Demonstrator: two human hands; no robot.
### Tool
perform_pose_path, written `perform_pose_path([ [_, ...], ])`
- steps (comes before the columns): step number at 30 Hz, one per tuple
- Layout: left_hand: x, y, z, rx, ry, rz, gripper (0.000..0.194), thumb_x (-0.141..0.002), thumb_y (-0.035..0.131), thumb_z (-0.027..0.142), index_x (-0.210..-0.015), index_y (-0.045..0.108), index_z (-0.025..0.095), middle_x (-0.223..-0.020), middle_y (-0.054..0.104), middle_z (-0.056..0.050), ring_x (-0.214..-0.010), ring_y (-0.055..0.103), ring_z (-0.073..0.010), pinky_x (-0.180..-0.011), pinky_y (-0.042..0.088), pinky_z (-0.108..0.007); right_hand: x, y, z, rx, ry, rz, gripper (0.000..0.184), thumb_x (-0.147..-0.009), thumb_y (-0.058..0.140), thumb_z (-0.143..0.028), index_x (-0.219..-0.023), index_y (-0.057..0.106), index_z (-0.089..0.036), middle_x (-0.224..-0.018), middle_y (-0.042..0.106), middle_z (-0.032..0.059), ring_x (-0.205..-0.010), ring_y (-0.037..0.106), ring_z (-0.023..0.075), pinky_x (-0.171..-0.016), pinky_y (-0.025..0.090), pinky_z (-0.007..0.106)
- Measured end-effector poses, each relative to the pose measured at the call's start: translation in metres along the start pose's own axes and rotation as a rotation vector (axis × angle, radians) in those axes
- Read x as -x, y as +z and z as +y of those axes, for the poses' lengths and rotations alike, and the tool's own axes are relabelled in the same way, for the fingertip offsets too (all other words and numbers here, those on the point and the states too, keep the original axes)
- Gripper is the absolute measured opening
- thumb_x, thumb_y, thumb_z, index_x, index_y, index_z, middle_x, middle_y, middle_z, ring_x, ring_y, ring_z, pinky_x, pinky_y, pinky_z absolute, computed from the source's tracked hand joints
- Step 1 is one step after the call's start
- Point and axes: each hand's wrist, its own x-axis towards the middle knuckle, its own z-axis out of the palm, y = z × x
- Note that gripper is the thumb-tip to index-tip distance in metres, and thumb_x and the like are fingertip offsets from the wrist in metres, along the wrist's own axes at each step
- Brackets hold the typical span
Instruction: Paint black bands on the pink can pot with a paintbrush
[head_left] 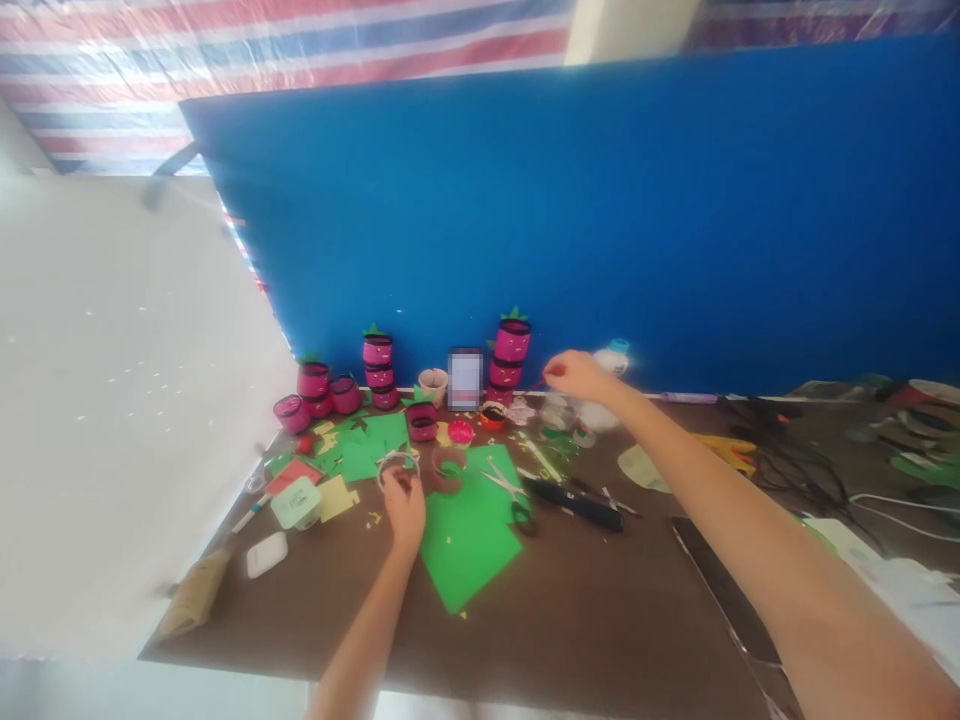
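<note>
My left hand [406, 508] is closed on a pale ring [397, 460] that looks like a roll of tape, over the table's middle. A brown cardboard ring [448, 470] stands just right of it. Farther back, my right hand [579, 376] is raised in a pinch on a thin dark reddish stick [535, 385], whose kind is too small to tell. That hand is beside a stack of magenta cups [512, 342] with a green leafy top. A white bottle with a blue cap [618, 347] is partly behind the hand. Black-handled scissors [517, 505] rest on green sheets [466, 550].
More magenta cups [313, 380] and another stack [379, 375] stand at the back left. A phone [465, 378] leans against the blue board [562, 200]. A black tool [577, 503], a dark phone [726, 585], cables [799, 470] and a light-green box [295, 502] lie around.
</note>
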Motion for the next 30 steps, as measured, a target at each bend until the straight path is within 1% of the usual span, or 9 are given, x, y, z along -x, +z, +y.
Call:
perform_pose_path([
  [3,0.001,-0.001,0.002,-0.002,0.001,0.004,0.016,-0.075,0.05,0.024,-0.09,0.046,0.021,-0.081,0.053,-0.001,-0.077,0.054,-0.0171,-0.076,0.042,-0.035,0.006,0.002,-0.006,0.018,-0.03,-0.038,0.025,-0.072,0.053,-0.023,-0.087,0.071,-0.015,-0.098,0.07,0.0089,-0.084,0.065,0.0206,-0.071,0.048,0.026],
  [6,0.002,-0.002,0.004,-0.005,0.0,0.01,0.016,-0.074,0.05,0.023,-0.09,0.046,0.02,-0.08,0.053,-0.001,-0.075,0.054,-0.0166,-0.075,0.042,-0.035,0.01,0.009,-0.013,0.037,-0.046,-0.08,0.024,-0.071,0.054,-0.022,-0.085,0.072,-0.017,-0.098,0.071,0.0079,-0.083,0.065,0.0211,-0.069,0.048,0.026],
  [11,0.002,-0.001,0.004,-0.004,0.007,0.019,0.015,-0.075,0.049,0.023,-0.089,0.047,0.02,-0.08,0.054,-0.001,-0.075,0.054,-0.0161,-0.074,0.043,-0.034,0.008,0.019,-0.014,0.026,-0.064,-0.194,0.017,-0.067,0.057,-0.019,-0.071,0.074,-0.02,-0.073,0.072,0.0041,-0.068,0.065,0.019,-0.063,0.046,0.025],
  [13,0.001,-0.001,0.002,-0.005,0.007,0.02,0.016,-0.075,0.05,0.023,-0.09,0.047,0.02,-0.079,0.054,0.0,-0.074,0.054,-0.0159,-0.074,0.043,-0.034,0.004,0.019,-0.011,0.011,-0.066,-0.22,0.016,-0.066,0.058,-0.019,-0.069,0.074,-0.02,-0.07,0.072,0.004,-0.066,0.064,0.019,-0.062,0.047,0.026],
  [18,0.001,0.0,-0.002,-0.011,0.006,0.007,0.016,-0.076,0.049,0.025,-0.09,0.046,0.02,-0.079,0.053,0.0,-0.074,0.054,-0.0162,-0.073,0.043,-0.034,-0.014,0.01,-0.004,-0.041,-0.045,-0.232,0.014,-0.063,0.061,-0.019,-0.069,0.073,-0.018,-0.075,0.072,0.0048,-0.068,0.064,0.0191,-0.061,0.047,0.025],
  [23,0.001,-0.001,-0.003,-0.015,0.0,0.005,0.016,-0.076,0.048,0.025,-0.091,0.045,0.021,-0.079,0.053,-0.001,-0.073,0.054,-0.0165,-0.071,0.042,-0.034,-0.029,0.002,-0.004,-0.094,-0.004,-0.239,0.014,-0.064,0.058,-0.018,-0.064,0.072,-0.016,-0.07,0.071,0.005,-0.066,0.064,0.0185,-0.055,0.046,0.023],
  [27,0.001,0.0,-0.002,-0.012,0.0,0.011,0.016,-0.075,0.049,0.024,-0.09,0.045,0.021,-0.079,0.053,0.0,-0.074,0.054,-0.0164,-0.072,0.043,-0.034,-0.034,0.003,-0.003,-0.12,0.037,-0.215,0.015,-0.066,0.059,-0.019,-0.069,0.072,-0.013,-0.071,0.072,0.0072,-0.065,0.064,0.0181,-0.053,0.046,0.022],
  [30,0.001,0.0,-0.002,-0.006,0.003,0.014,0.016,-0.076,0.049,0.024,-0.091,0.046,0.02,-0.079,0.054,0.0,-0.074,0.054,-0.0159,-0.073,0.043,-0.034,-0.029,0.004,0.001,-0.116,0.052,-0.183,0.014,-0.067,0.061,-0.021,-0.068,0.072,-0.013,-0.073,0.072,0.0078,-0.065,0.064,0.0185,-0.054,0.046,0.023],
])
